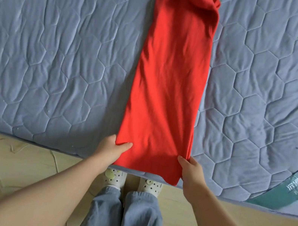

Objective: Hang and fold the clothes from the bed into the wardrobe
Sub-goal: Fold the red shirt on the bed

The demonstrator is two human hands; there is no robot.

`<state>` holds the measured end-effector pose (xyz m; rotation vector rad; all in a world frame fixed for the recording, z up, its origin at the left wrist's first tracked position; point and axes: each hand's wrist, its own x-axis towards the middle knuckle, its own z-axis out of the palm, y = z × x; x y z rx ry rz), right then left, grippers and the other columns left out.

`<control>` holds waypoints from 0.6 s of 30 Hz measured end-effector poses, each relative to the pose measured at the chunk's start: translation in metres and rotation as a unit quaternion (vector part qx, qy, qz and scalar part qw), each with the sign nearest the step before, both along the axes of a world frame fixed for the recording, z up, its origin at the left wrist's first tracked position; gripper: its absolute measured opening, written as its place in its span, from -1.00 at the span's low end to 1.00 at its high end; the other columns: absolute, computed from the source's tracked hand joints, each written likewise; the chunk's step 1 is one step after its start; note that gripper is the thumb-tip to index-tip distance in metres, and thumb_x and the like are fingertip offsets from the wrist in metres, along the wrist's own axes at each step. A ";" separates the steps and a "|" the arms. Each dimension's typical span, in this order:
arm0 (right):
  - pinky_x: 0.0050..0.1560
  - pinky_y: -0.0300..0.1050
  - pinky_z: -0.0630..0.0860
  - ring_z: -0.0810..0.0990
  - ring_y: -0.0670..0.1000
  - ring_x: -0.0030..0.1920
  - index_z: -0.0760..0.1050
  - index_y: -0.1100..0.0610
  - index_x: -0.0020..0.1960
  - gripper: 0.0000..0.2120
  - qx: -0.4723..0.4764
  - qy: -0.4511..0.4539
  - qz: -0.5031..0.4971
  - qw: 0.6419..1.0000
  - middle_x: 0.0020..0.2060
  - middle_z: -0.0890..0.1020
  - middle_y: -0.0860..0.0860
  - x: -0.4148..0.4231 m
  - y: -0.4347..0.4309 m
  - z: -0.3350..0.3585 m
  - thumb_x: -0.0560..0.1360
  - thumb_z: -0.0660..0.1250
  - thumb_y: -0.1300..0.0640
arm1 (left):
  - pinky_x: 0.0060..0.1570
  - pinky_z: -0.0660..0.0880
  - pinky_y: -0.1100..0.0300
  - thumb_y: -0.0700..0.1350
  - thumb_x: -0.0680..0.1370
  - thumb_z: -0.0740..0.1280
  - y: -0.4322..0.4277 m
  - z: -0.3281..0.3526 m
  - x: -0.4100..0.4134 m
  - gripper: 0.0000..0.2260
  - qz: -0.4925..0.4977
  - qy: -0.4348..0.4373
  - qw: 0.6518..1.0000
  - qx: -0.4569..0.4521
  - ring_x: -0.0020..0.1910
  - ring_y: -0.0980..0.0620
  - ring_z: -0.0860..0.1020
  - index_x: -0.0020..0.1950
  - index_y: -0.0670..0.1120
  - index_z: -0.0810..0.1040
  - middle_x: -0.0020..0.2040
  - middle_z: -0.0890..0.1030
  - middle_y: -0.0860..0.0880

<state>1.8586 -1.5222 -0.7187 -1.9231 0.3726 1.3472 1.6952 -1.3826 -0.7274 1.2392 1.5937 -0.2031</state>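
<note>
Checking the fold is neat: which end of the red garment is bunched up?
The far end of the red garment is crumpled; the near end, held by the left hand and right hand, lies flat.

Both bare forearms reach forward from lower corners of view, converging toward centre. Left hand [111, 149] at near-left corner of red garment [166, 88]: thumb on top of cloth, fingers hidden beneath, pinching. Right hand [191, 170] at near-right corner: thumb on top by edge, fingers tucked under, pinching. Hands roughly level, garment's width apart. Wrists straight. Legs upright below, feet side by side between forearms.
</note>
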 end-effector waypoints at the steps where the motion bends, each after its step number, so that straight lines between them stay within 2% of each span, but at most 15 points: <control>1: -0.19 -0.09 0.41 0.47 0.04 -0.21 0.49 0.21 -0.04 -0.88 0.007 0.012 -0.034 0.999 -0.22 0.53 0.10 -0.002 -0.002 0.002 0.56 0.17 0.28 | -0.19 0.49 0.18 -0.09 0.46 0.42 -0.002 0.002 -0.003 -0.91 0.025 -0.017 0.999 -0.013 -0.12 -0.02 0.59 -0.09 -0.03 0.54 -0.10 0.63 -0.04; 3: -0.25 -0.12 0.43 0.46 0.05 -0.22 0.47 0.21 0.00 -0.86 0.016 0.028 -0.061 0.998 -0.21 0.52 0.10 -0.006 -0.004 0.009 0.58 0.14 0.28 | -0.17 0.51 0.17 -0.13 0.47 0.40 -0.003 0.011 -0.008 -0.93 0.082 -0.057 0.994 -0.051 -0.13 0.01 0.60 -0.10 0.00 0.54 -0.08 0.64 -0.05; 6: -0.52 -0.27 0.39 0.46 0.01 -0.28 0.45 0.14 0.03 -0.88 -0.001 0.024 -0.043 0.999 -0.26 0.49 0.03 -0.013 -0.006 0.025 0.58 0.14 0.23 | -0.06 0.54 0.07 -0.16 0.49 0.39 0.000 0.031 -0.015 -0.88 0.097 -0.082 0.987 -0.097 -0.04 -0.03 0.60 -0.01 0.00 0.53 -0.03 0.63 -0.04; 9: -0.51 -0.27 0.37 0.50 0.04 -0.23 0.42 0.09 0.02 -0.91 -0.019 0.032 -0.017 0.999 -0.22 0.48 0.02 -0.023 -0.007 0.046 0.59 0.14 0.18 | -0.06 0.55 0.05 -0.18 0.49 0.39 0.006 0.051 -0.021 -0.86 0.060 -0.064 0.991 -0.099 -0.02 -0.07 0.59 -0.04 0.02 0.50 -0.03 0.62 -0.06; 12: -0.58 -0.31 0.36 0.49 0.02 -0.32 0.39 0.07 -0.05 -0.91 -0.038 0.052 0.010 0.998 -0.23 0.46 0.02 -0.035 -0.012 0.067 0.60 0.13 0.16 | -0.27 0.49 0.19 -0.19 0.49 0.38 0.006 0.072 -0.030 -0.86 0.015 -0.044 0.992 -0.118 -0.11 -0.04 0.58 -0.01 0.00 0.50 -0.05 0.62 -0.06; 14: -0.52 -0.27 0.37 0.50 0.05 -0.32 0.39 0.08 -0.04 -0.92 -0.047 0.055 0.031 0.997 -0.21 0.48 0.06 -0.046 -0.020 0.080 0.60 0.13 0.16 | -0.34 0.41 0.24 -0.21 0.49 0.38 0.002 0.087 -0.039 -0.86 -0.022 -0.025 0.992 -0.124 -0.18 -0.04 0.54 -0.02 -0.01 0.51 -0.07 0.61 -0.09; 18: -0.39 -0.16 0.47 0.54 0.12 -0.21 0.39 0.11 0.02 -0.93 -0.059 0.070 0.042 0.995 -0.11 0.51 0.15 -0.074 -0.044 0.100 0.60 0.14 0.18 | -0.04 0.40 0.08 -0.26 0.48 0.38 -0.014 0.112 -0.065 -0.84 -0.067 -0.008 0.986 -0.150 -0.07 -0.10 0.49 0.04 -0.14 0.52 0.05 0.60 -0.25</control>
